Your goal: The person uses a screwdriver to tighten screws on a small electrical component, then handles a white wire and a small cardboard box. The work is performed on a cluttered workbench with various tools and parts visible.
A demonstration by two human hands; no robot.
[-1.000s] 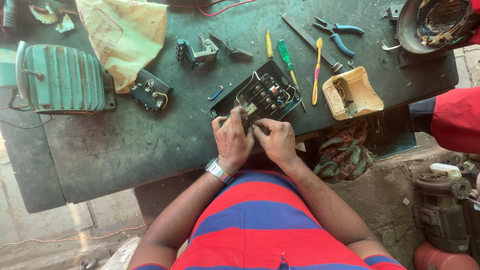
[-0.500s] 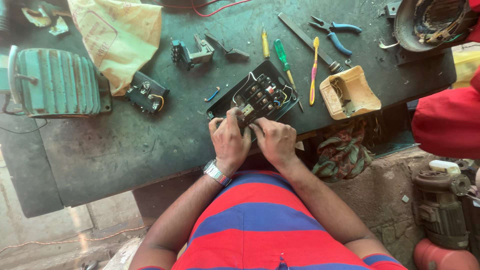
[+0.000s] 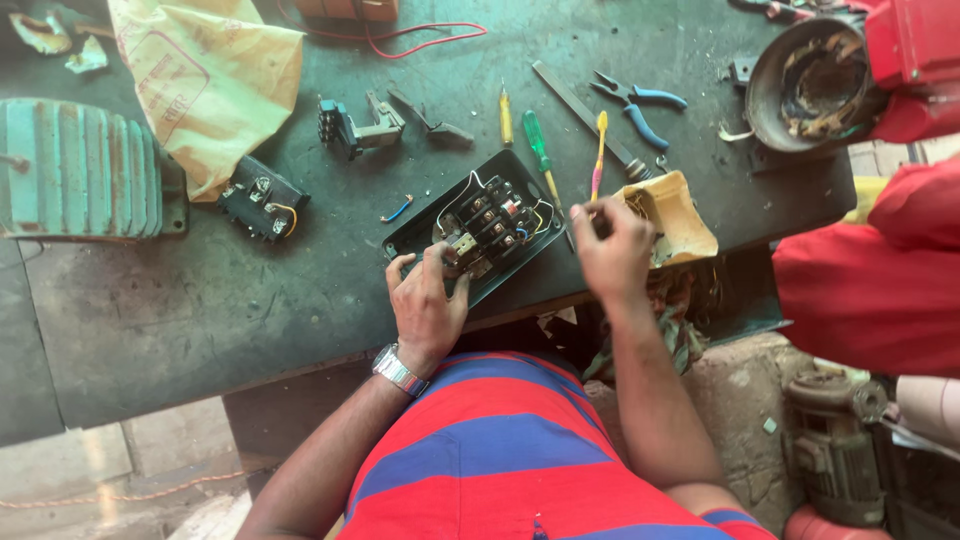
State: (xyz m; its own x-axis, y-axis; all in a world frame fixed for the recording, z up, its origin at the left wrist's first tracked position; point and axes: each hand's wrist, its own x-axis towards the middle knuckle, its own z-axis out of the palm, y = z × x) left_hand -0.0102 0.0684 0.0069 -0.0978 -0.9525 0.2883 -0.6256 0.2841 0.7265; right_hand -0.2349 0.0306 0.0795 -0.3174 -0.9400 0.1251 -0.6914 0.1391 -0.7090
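Right hand (image 3: pixel 612 250) has left the switch box (image 3: pixel 480 228) and now reaches toward the yellow tub (image 3: pixel 685 220), fingers pinched; contents not discernible. Left hand (image 3: pixel 428 300) stays on the box, fingers curled at its near end. Box lies near the bench (image 3: pixel 200 300) edge, long axis diagonal, near-left to far-right.

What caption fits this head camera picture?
Left hand steadies an open black switch box; right hand reaches beside a small yellow tub.

Blue-handled pliers (image 3: pixel 640 105), green screwdriver (image 3: pixel 538 143), yellow bag (image 3: pixel 205 80), teal motor housing (image 3: pixel 80 170) on bench.
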